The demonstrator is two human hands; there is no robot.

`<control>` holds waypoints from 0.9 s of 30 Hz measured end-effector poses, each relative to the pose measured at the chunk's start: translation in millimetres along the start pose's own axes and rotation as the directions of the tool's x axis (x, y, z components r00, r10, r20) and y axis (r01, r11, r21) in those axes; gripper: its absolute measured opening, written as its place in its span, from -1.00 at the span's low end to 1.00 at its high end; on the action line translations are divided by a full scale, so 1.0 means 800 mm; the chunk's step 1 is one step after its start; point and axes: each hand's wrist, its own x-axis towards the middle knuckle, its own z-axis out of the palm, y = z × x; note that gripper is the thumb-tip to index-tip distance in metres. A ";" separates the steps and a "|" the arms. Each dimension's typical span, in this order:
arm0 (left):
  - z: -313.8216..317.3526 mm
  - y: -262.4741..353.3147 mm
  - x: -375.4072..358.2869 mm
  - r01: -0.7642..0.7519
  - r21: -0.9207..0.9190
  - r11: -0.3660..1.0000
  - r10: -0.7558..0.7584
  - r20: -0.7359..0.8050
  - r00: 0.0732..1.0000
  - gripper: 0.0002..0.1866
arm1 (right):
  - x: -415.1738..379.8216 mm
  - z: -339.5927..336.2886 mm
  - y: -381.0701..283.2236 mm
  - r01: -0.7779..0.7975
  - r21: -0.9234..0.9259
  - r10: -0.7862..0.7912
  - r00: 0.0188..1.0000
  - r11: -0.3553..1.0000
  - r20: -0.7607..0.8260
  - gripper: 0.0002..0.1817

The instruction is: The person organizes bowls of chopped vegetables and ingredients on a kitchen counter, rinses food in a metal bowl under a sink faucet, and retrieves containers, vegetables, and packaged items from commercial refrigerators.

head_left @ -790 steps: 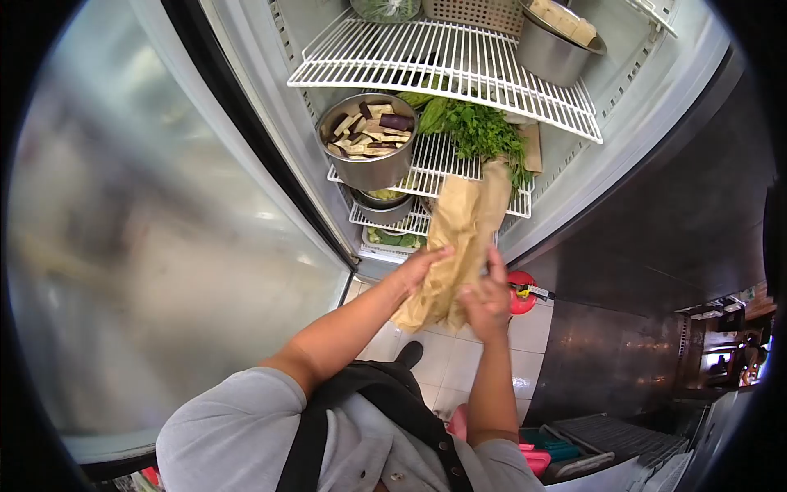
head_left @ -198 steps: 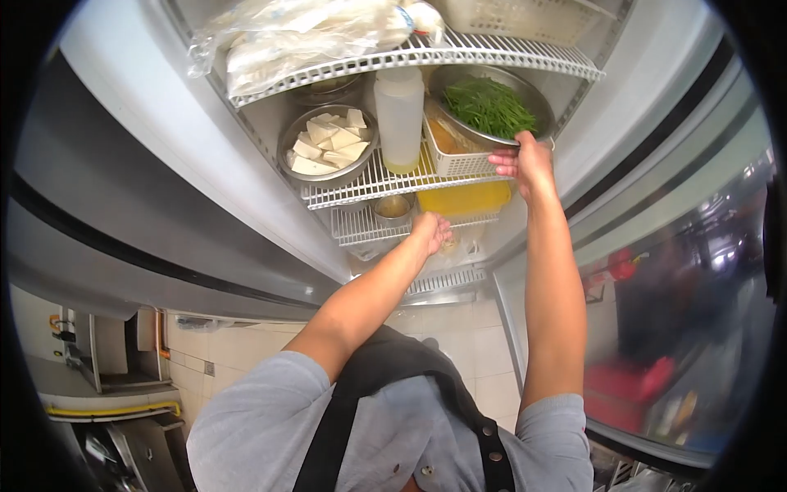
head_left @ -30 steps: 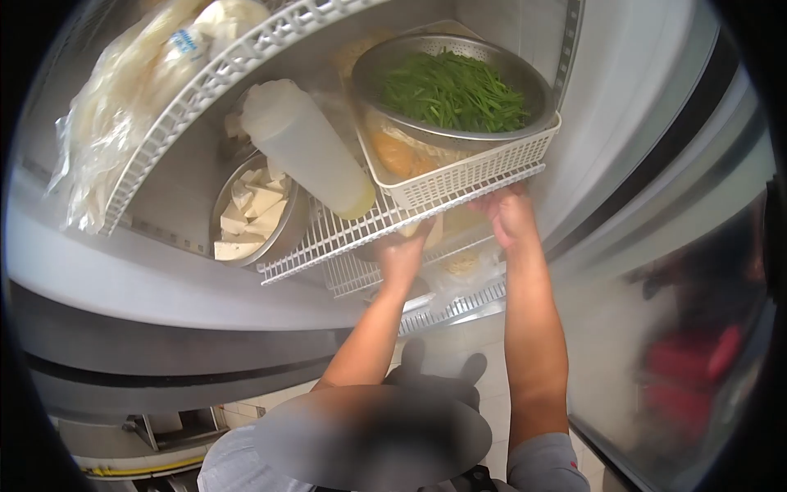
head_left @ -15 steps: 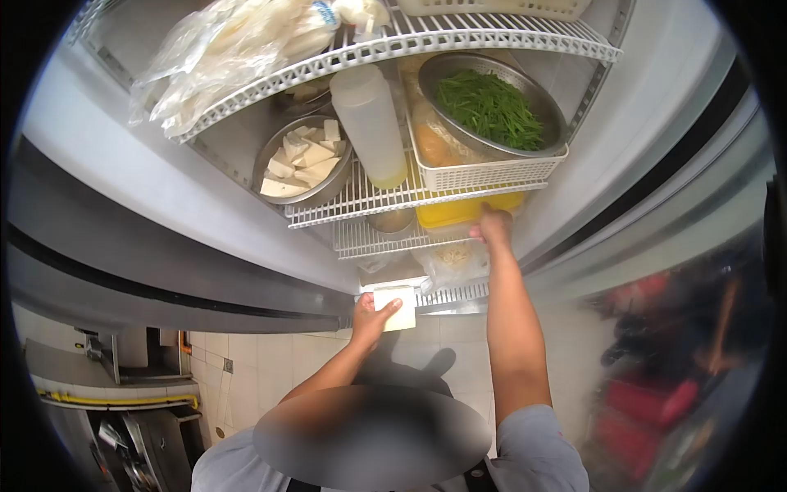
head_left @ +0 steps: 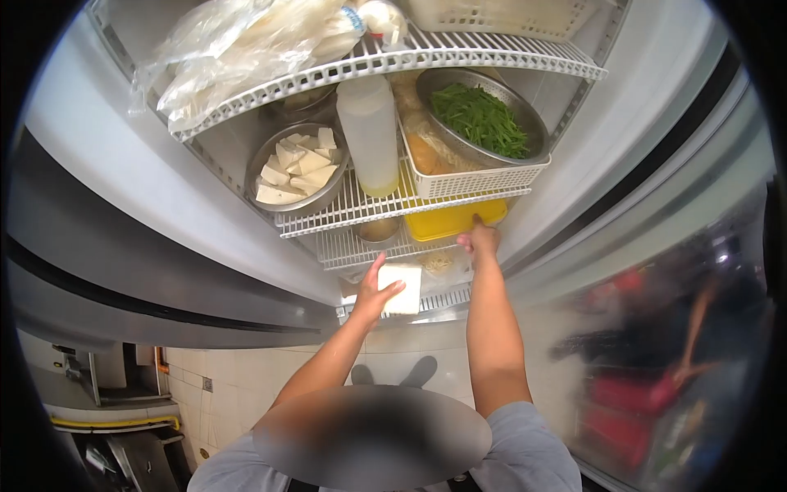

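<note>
A pale, square white block (head_left: 402, 289) is held in my left hand (head_left: 376, 293), thumb across its face, in front of the lower shelves of an open fridge. My right hand (head_left: 479, 239) grips the front edge of a yellow lid or tray (head_left: 456, 220) on a lower shelf, toward the right. Over the yellow piece, a white basket (head_left: 484, 181) carries a metal colander of green cut stalks (head_left: 479, 119). A metal bowl of white chunks (head_left: 299, 168) and a tall translucent bottle (head_left: 368, 135) stand on the same shelf, to the left.
Plastic bags (head_left: 238, 61) hang over the top shelf's front edge (head_left: 393, 61). A small bowl (head_left: 378, 230) sits on the lower shelf. Open fridge doors flank both sides. At the lower left is a metal counter with a yellow pipe (head_left: 115, 424). Red shapes show at the right.
My left hand has moved up, bringing the white block closer to the shelves. My right hand stays at the yellow piece. The whole view has shifted slightly.
</note>
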 end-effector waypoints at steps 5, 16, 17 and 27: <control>0.037 0.026 0.037 0.106 -0.210 0.972 -0.080 0.128 0.989 -0.34 | -0.035 -0.023 0.052 -0.038 0.169 0.023 0.996 0.985 0.086 -0.54; -0.103 -0.041 -0.077 0.227 0.078 0.971 -0.236 0.137 0.962 -0.63 | -0.317 -0.367 0.577 -0.348 0.233 0.367 0.393 0.908 -0.843 -0.40; -0.112 -0.038 -0.084 0.249 0.043 0.968 -0.253 0.154 0.955 -0.63 | -0.348 -0.383 0.538 -0.441 0.276 0.370 0.142 0.854 -0.918 -0.18; -0.146 -0.018 -0.114 0.196 0.009 0.981 -0.192 0.259 0.947 -0.59 | -0.388 -0.476 0.508 0.283 0.027 -0.145 0.568 0.959 -0.810 -0.12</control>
